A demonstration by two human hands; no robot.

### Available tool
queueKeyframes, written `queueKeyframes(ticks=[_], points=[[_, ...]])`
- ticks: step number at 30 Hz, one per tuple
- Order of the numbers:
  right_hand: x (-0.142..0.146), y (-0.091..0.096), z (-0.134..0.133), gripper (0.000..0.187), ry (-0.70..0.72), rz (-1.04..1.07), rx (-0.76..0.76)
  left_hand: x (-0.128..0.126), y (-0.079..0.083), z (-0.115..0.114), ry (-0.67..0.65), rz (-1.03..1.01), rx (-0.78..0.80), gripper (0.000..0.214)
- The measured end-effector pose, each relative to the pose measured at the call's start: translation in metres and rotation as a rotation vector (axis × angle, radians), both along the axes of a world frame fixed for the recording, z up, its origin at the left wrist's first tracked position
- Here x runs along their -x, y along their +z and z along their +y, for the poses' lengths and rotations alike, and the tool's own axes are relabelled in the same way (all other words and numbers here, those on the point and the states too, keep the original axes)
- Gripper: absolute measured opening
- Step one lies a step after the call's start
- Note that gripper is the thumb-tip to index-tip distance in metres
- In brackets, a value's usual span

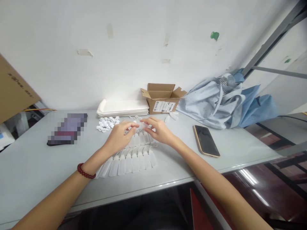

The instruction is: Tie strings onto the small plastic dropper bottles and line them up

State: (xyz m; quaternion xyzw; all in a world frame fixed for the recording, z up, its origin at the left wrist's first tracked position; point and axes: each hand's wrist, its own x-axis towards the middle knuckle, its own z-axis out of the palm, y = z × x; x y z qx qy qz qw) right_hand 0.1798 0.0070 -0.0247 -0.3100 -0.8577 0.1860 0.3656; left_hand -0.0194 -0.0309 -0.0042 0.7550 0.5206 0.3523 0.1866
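My left hand [121,134] is over the middle of the table, thumb and index finger close together in a pinch. What lies in that pinch, if anything, is too small to make out. Facing it, my right hand [159,130] has its thumb and index finger apart, just above small clear pieces [137,118]. Below both hands lies a row of translucent plastic bottles [135,162] with thin curved tubes at their necks. A second row of such bottles [136,140] is partly hidden by my hands. Left of my left hand sits a pile of small white caps [106,123].
Behind the hands are a stack of white sheets or bags [123,108] and an open cardboard box [163,103]. Blue cloth [216,102] is heaped at the back right. A phone [206,140] lies right, a pixelated dark object [68,129] left. The table's front edge is near.
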Motion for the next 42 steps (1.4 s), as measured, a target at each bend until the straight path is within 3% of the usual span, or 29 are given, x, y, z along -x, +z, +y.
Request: queueKeyframes(ticks=[5,12,16,22,28,36,42], points=[[0.001,0.001,-0.002,0.026,0.01,0.032,0.044,0.0,-0.001,0.001,0.075,-0.001,-0.05,0.023],[0.006,-0.001,-0.004,0.028,0.0,0.097,0.193,0.0,-0.002,0.0,0.002,-0.015,-0.075,0.022],[0.009,0.0,-0.005,0.03,0.048,0.237,0.418,-0.003,-0.005,-0.001,-0.036,0.013,-0.116,0.024],[0.01,0.005,-0.005,0.029,0.183,0.479,0.8,-0.004,-0.005,-0.001,0.058,0.08,-0.281,0.02],[0.012,0.006,-0.006,0.026,0.282,0.641,1.056,-0.004,-0.005,-0.003,-0.019,0.144,-0.417,0.032],[0.014,0.008,-0.01,0.022,0.388,0.682,1.113,-0.003,-0.004,-0.004,-0.111,0.213,-0.554,0.04],[0.013,0.007,-0.01,0.022,0.393,0.693,1.141,-0.002,-0.005,-0.003,-0.152,0.209,-0.673,0.039]])
